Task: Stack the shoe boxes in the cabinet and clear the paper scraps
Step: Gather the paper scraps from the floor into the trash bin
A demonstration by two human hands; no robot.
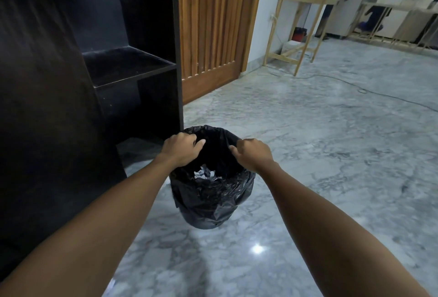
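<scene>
A small bin lined with a black plastic bag (208, 204) stands on the marble floor, just right of the dark cabinet (132, 69). White paper scraps (204, 174) lie at the bottom of the bag. My left hand (182, 148) grips the bag's left rim with curled fingers. My right hand (254, 154) grips the right rim the same way. The cabinet's shelves in view hold nothing; no shoe boxes are visible.
A slatted wooden door (213, 26) stands behind the cabinet. A light wooden table frame (305, 26) is at the back right, with a cable (355, 86) trailing across the grey marble floor. A person's legs show far back right.
</scene>
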